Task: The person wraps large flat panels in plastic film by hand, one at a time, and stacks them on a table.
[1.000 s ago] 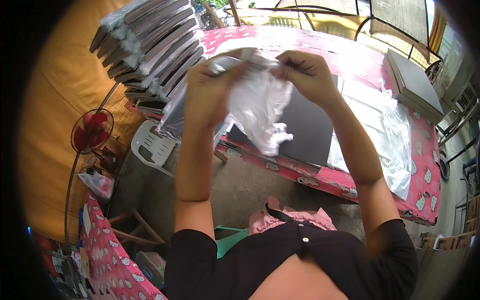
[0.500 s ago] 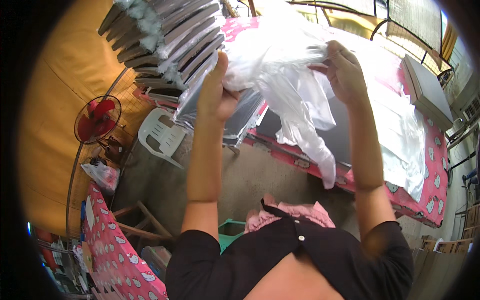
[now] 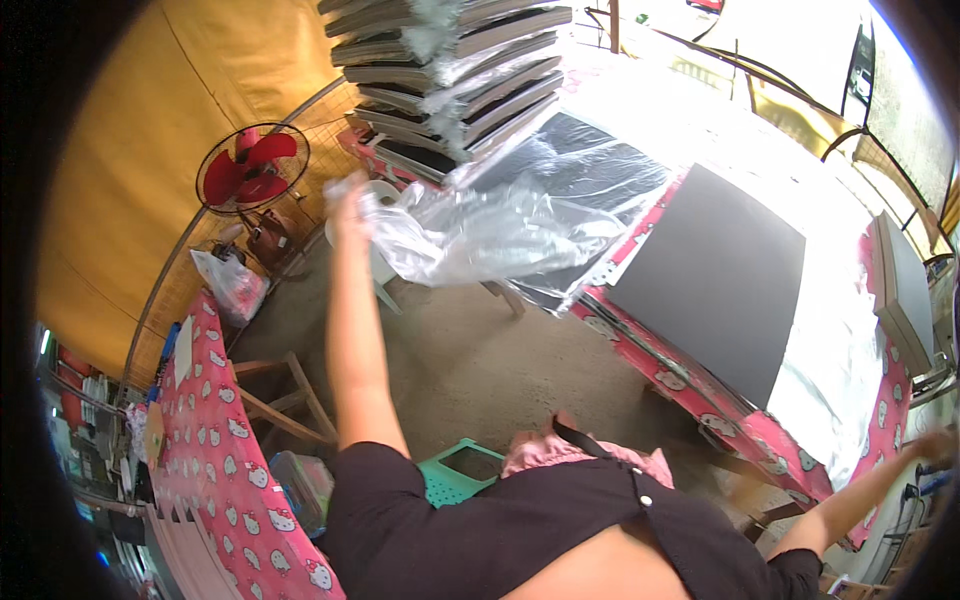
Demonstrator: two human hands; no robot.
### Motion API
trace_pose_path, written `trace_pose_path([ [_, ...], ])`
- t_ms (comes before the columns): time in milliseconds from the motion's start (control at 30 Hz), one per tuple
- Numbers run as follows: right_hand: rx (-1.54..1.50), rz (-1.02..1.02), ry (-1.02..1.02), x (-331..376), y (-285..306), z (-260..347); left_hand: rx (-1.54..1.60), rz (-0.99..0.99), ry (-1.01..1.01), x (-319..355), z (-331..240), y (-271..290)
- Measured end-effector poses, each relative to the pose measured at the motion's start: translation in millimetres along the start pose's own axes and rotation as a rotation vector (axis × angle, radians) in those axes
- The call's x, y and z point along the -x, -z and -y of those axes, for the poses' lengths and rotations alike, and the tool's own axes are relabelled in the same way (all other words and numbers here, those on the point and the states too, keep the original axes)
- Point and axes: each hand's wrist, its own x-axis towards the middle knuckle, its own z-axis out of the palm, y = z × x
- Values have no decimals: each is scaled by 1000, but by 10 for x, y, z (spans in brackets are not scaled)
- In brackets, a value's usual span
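My left hand point(image 3: 349, 208) is closed on one end of a clear plastic bag point(image 3: 490, 240). The bag trails off to the right, loose and wrinkled, in front of a dark flat board wrapped in clear plastic point(image 3: 590, 170). Far out at the right rim is my right hand point(image 3: 932, 447), small and smeared, past the table's right end; its fingers cannot be made out. Between the two hands a bare dark grey board point(image 3: 715, 280) lies on the pink-covered table point(image 3: 690, 385), beside white plastic sheeting point(image 3: 835, 370).
A tall stack of plastic-wrapped boards point(image 3: 450, 80) stands at the far left of the table. Thick grey panels point(image 3: 905, 290) rest at its right. A red fan point(image 3: 252, 168), a white chair point(image 3: 383, 270), a green stool point(image 3: 455, 480) and a second pink-covered table point(image 3: 225, 440) are around me.
My hands have spread far apart. The left went left with the bag, and the right let go of it and swung out to the right. The grey board is now uncovered to view.
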Motion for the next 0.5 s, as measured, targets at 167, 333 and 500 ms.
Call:
trace_pose_path([
  [167,597,669,-169,105,-788,-504,-111,441,129,1047,-14,-1211],
  [333,-347,279,684,422,32,3002,-243,1021,281,2230,-619,-1714],
  [500,-971,261,1042,770,-68,4152,-48,1261,-327,2804,-991,-1894],
])
